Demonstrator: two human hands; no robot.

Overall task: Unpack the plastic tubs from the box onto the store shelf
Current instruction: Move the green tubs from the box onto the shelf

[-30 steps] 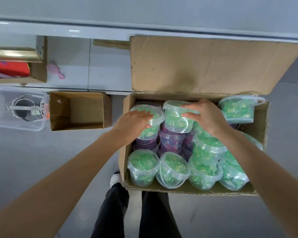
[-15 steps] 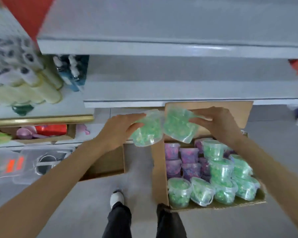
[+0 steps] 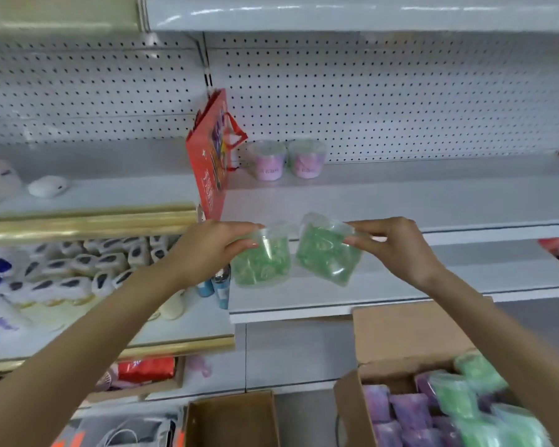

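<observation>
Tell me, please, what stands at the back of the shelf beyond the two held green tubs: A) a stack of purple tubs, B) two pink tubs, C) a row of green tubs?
B: the left pink tub and the right pink tub stand side by side at the back of the shelf, just right of the red bag.

The left tub (image 3: pixel 261 262), clear with green filling, hangs near upright in the left hand (image 3: pixel 207 250) before the front edge of the white shelf (image 3: pixel 400 201). The right tub (image 3: pixel 328 254), alike, tilts in the right hand (image 3: pixel 397 250). Below, the open box (image 3: pixel 349 411) holds green and purple tubs (image 3: pixel 459 395).
</observation>
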